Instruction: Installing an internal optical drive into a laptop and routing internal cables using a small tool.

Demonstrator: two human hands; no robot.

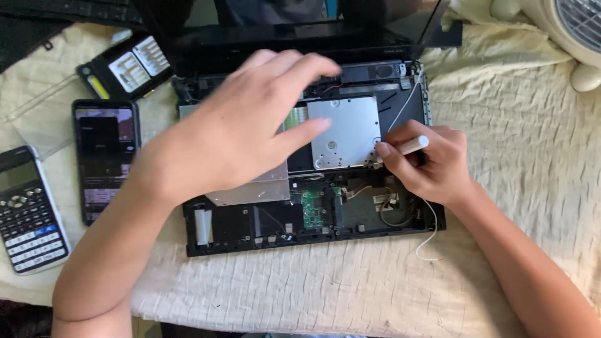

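Head view shows an opened laptop (313, 219) on the cloth-covered surface (350, 288), cover off, parts bare. Right hand (432, 164) grips a white screwdriver (410, 146) at the silver drive (344, 130). Left hand (244, 125) hovers open above. The drive is not out yet.

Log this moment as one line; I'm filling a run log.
left hand: open, over opened laptop | right hand: grips white screwdriver at silver drive | phone, calculator at left
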